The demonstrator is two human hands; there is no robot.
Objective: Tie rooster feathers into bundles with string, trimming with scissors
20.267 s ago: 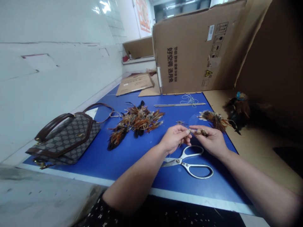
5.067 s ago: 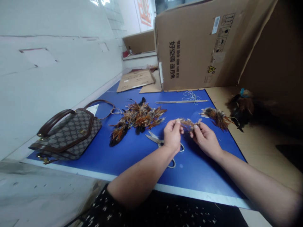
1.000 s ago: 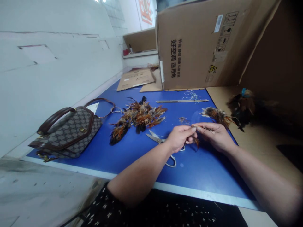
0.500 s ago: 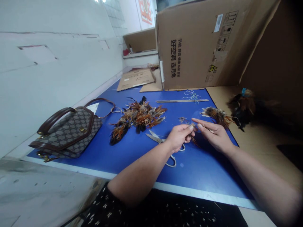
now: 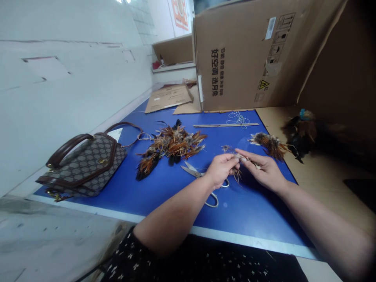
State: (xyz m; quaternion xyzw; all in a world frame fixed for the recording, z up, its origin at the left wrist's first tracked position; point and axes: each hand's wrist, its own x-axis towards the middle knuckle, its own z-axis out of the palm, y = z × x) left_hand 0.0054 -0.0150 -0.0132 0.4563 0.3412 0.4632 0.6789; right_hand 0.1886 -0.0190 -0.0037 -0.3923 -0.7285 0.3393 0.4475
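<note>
My left hand (image 5: 221, 169) and my right hand (image 5: 263, 171) meet above the blue tabletop (image 5: 164, 192), both pinching a small bunch of brown feathers (image 5: 238, 167) between their fingertips. The bunch hangs down between the two hands. Steel scissors (image 5: 199, 181) lie on the blue surface, partly hidden under my left hand. A heap of orange, brown and black feathers (image 5: 169, 147) lies to the left of my hands. A tied feather bundle (image 5: 268, 143) rests just beyond my right hand.
A patterned handbag (image 5: 84, 164) with brown handles sits at the left. A thin stick (image 5: 226, 125) and a tangle of thread (image 5: 238, 118) lie at the back, before a large cardboard box (image 5: 246, 55). Dark feathers (image 5: 301, 133) rest on cardboard at right.
Over the last second my right hand's fingers stretched out, then closed again on the feather bunch. The hands stayed in the same spot above the scissors.
</note>
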